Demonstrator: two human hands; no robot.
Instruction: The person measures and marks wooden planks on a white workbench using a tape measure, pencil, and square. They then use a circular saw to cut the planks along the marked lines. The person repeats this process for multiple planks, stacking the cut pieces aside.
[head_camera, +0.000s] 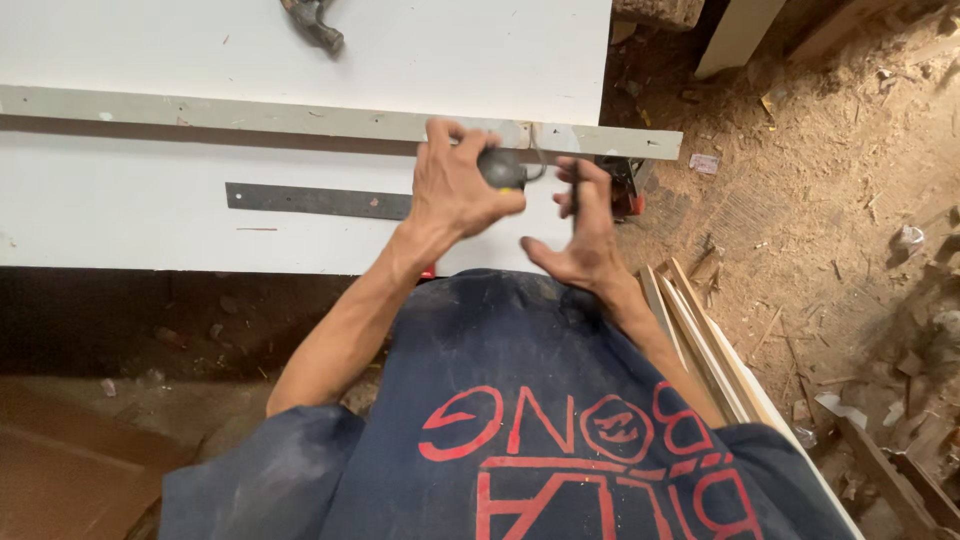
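Looking down from the head view, the left hand (455, 185) is wrapped tight around a small round dark tool (502, 168), maybe a tape, at the edge of the white board (150, 215). The right hand (585, 230) pinches a thin dark pencil (576, 195) just beside it. The tool looks hard, smooth and a bit heavy, so hold it around its round body. A flat metal ruler (315, 201) lies on the board, with a hammer (315, 22) farther off.

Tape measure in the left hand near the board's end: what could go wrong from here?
1. The left hand grips the tape measure by the white board's end; it might drop onto the sawdust floor.
2. The steel ruler lies loose and could get nudged.
3. The hammer could be knocked.
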